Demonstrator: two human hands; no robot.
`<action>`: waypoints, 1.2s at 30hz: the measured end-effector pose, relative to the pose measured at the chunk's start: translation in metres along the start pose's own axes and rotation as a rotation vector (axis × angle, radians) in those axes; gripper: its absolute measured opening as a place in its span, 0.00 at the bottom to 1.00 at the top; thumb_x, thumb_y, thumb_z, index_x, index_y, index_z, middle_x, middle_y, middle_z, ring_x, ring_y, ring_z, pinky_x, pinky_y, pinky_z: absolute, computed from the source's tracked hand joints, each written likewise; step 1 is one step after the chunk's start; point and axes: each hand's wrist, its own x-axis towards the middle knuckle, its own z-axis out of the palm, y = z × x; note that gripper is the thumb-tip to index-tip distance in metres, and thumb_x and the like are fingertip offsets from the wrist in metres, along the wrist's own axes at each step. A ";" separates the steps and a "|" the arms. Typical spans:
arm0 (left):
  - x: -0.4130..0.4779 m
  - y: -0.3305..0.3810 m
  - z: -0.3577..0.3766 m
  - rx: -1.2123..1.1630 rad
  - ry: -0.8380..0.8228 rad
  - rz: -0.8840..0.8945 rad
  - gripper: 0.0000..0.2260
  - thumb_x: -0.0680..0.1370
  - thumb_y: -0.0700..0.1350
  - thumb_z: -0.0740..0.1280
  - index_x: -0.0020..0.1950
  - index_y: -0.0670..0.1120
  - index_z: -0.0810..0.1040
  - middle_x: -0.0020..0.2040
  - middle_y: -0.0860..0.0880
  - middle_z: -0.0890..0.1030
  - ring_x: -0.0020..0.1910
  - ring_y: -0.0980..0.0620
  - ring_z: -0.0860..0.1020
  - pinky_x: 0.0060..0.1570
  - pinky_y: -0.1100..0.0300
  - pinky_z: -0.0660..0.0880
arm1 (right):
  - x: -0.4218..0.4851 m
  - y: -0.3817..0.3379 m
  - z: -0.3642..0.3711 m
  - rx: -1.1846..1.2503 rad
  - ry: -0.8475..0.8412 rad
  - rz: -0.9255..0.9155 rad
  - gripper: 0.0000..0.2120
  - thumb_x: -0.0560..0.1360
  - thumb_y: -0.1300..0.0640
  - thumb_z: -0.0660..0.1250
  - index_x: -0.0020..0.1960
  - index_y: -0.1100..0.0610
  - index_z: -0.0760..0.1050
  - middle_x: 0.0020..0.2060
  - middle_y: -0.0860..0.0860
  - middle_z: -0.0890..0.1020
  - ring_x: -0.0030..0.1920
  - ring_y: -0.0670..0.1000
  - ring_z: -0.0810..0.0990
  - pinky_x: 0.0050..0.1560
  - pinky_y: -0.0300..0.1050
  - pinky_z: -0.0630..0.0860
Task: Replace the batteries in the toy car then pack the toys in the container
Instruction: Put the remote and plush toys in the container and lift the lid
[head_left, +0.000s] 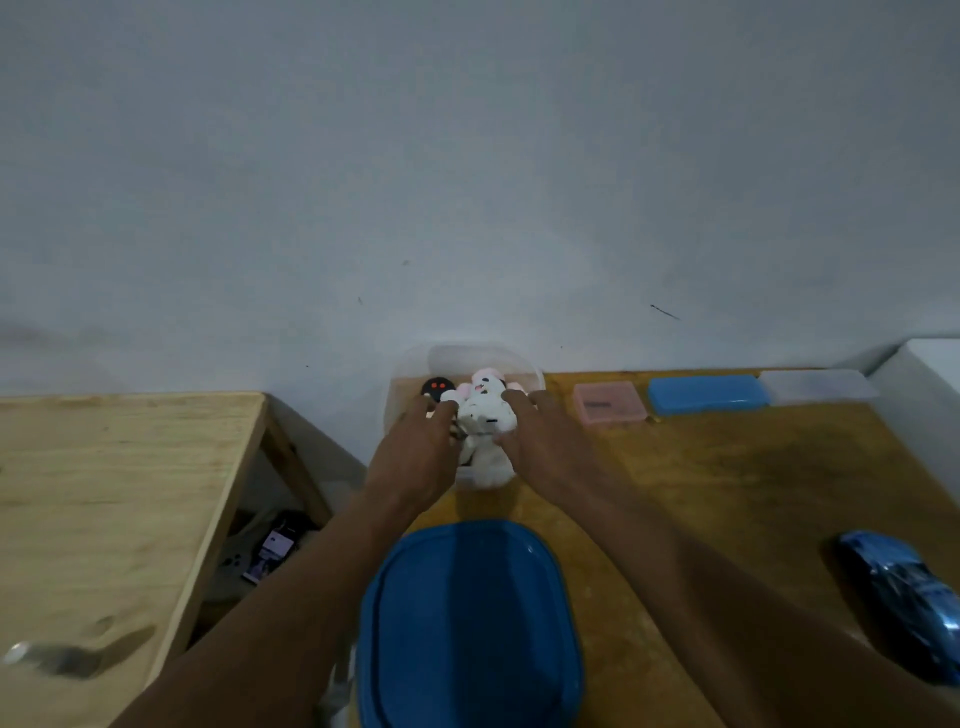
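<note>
A clear plastic container (530, 376) stands at the far edge of the wooden table, against the wall. Inside it are a white and pink plush toy (485, 415) and a small black round toy with red dots (438, 387). My left hand (418, 452) and my right hand (543, 441) hold the plush toy from either side, over the container. The container's blue lid (467, 623) lies flat on the table close to me. A blue toy car (904, 597) rests on the table at the far right.
A pink box (610, 404), a blue case (709, 394) and a clear case (818, 385) line the back edge of the table (753, 483). A second, lighter wooden table (104, 493) stands to the left, with a gap and clutter on the floor between.
</note>
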 end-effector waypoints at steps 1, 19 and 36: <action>-0.011 0.004 0.001 -0.007 0.030 0.011 0.17 0.79 0.45 0.63 0.67 0.44 0.71 0.66 0.41 0.71 0.59 0.40 0.74 0.53 0.51 0.74 | -0.011 0.001 -0.002 0.018 -0.001 -0.012 0.22 0.77 0.50 0.63 0.69 0.51 0.64 0.65 0.56 0.70 0.61 0.58 0.72 0.53 0.52 0.74; -0.203 0.000 0.048 0.026 -0.118 -0.311 0.23 0.80 0.46 0.62 0.74 0.45 0.63 0.66 0.39 0.68 0.58 0.40 0.74 0.56 0.49 0.72 | -0.186 0.023 0.045 -0.025 -0.238 0.191 0.25 0.79 0.48 0.61 0.72 0.56 0.61 0.66 0.58 0.67 0.62 0.59 0.69 0.59 0.52 0.72; -0.219 -0.033 0.064 -0.109 -0.129 -0.474 0.30 0.76 0.40 0.67 0.75 0.49 0.58 0.63 0.39 0.73 0.58 0.39 0.76 0.54 0.48 0.75 | -0.211 0.017 0.081 0.076 -0.099 0.321 0.12 0.75 0.65 0.64 0.58 0.61 0.73 0.53 0.58 0.77 0.49 0.53 0.76 0.41 0.40 0.67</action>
